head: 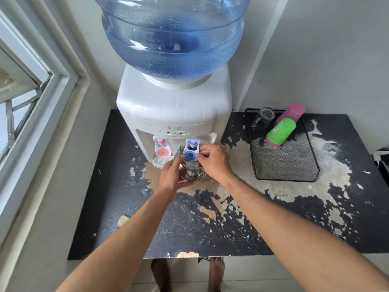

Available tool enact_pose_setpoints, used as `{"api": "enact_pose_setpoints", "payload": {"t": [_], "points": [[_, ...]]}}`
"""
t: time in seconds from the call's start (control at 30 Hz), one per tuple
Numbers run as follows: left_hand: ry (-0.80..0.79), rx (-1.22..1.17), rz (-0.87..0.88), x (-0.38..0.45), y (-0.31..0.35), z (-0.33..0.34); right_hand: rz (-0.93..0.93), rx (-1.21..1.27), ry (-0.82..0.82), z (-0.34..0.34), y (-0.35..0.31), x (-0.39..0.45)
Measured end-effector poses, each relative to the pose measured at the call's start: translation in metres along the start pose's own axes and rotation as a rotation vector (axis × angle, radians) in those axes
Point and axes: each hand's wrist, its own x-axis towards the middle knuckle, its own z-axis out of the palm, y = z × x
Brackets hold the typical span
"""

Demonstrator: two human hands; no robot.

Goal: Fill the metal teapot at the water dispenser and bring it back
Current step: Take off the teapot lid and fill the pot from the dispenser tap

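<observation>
Risk: shiny round metal teapot (192, 172) under the blue-tabbed cold tap (190, 151), left hand (171, 175) grip clamped on its body, right hand (213, 160) fingers pinched on tap; misaligned mouth spills onto peeling black desk (210, 228).

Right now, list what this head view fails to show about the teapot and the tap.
- Water level in the metal teapot: its opening is hidden by the blue tap and both hands.
- Water flow: the spout is covered by the right hand; no stream can be made out.
- Teapot handle and spout: hidden behind the left hand.
- Top of the water bottle: cut off by the upper edge.
</observation>
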Motion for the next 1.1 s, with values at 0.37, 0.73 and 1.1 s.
{"api": "enact_pose_setpoints", "payload": {"t": [0.37, 0.73, 1.1], "points": [[-0.020, 0.032, 0.026, 0.001, 0.001, -0.006, -0.003, 0.102, -0.048, -0.008, -0.007, -0.006], [-0.009, 0.028, 0.008, 0.002, 0.002, -0.006, -0.005, 0.192, -0.003, -0.018, 0.002, -0.006], [0.028, 0.028, -0.007, -0.002, 0.007, 0.000, -0.042, 0.319, 0.135, -0.028, 0.000, -0.010]]}}
